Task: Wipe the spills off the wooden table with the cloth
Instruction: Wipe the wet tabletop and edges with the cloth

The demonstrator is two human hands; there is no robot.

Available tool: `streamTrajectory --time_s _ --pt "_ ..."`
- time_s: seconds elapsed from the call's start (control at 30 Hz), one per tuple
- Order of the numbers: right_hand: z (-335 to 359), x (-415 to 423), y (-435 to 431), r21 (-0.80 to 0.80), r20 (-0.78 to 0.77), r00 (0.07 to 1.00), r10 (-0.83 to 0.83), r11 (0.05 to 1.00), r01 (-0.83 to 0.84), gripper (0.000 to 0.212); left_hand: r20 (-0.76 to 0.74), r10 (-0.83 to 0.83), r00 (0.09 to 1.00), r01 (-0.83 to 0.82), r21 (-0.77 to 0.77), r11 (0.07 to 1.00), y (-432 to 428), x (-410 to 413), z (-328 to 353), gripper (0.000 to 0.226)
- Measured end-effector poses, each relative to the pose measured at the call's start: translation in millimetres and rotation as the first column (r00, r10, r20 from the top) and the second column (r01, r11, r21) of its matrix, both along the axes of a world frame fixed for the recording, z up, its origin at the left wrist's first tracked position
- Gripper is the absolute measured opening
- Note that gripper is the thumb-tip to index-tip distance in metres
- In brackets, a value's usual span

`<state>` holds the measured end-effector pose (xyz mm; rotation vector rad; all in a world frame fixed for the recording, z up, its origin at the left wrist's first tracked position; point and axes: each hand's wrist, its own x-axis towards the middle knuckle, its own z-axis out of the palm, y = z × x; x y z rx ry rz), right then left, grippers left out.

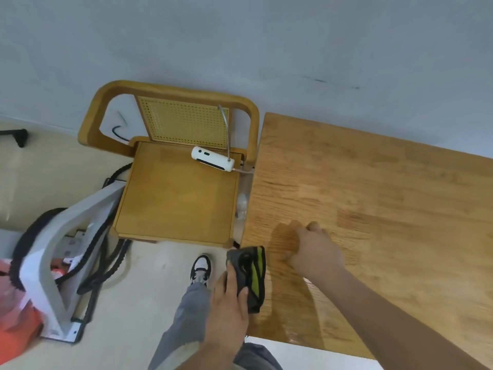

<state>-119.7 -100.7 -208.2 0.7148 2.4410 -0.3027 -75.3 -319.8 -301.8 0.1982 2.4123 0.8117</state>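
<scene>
The left hand grips the bunched grey-and-lime cloth at the wooden table's left edge, about 8 o'clock from the right hand, which rests on the wood, fingers loosely bent, holding nothing. Soft, light and floppy by its look, the cloth would likely wipe best flattened under a spread palm, not pinched.

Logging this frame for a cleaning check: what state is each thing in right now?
Dark grey cloth with yellow-green stripe: bunched, at the table's edge.
Left hand: grips the cloth.
Right hand: rests on the table, holding nothing.
Wooden table: faint wet-looking sheen near the hands.
Wooden cane-backed chair: upright, white device lying on its seat.
</scene>
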Motion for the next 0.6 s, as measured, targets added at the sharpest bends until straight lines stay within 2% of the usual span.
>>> streamTrajectory --time_s 0.13,0.17,0.27,0.33,0.43,0.6 --pt "0 -74 26 -0.043 -0.059 0.998 -0.006 0.999 0.003 0.08 -0.127 -0.09 0.988 0.091 0.005 0.996 -10 -8 -18 0.056" --pt "-2 -91 32 -0.045 -0.052 0.999 -0.013 0.999 0.011 0.087 -0.112 -0.11 0.988 0.113 0.023 0.993 -4 -22 -17 0.055" --pt "-13 -137 49 -0.011 0.04 0.998 -0.042 0.999 0.043 0.116 0.001 -0.097 0.995 0.096 0.071 0.993 31 -85 -11 0.06" --pt "-20 -159 57 0.029 0.119 0.991 -0.055 0.998 0.052 0.134 -0.026 -0.073 0.997 0.075 0.086 0.993 63 -131 -11 0.06" --pt "-26 -180 60 0.025 0.165 0.981 -0.099 0.995 0.096 0.14 -0.049 -0.088 0.995 0.092 0.1 0.991 110 -196 -11 0.06" --pt "-36 -174 68 -0.007 0.167 0.978 -0.121 0.992 0.124 0.145 -0.064 -0.199 0.978 0.189 -0.126 0.974 183 -298 -8 0.058"
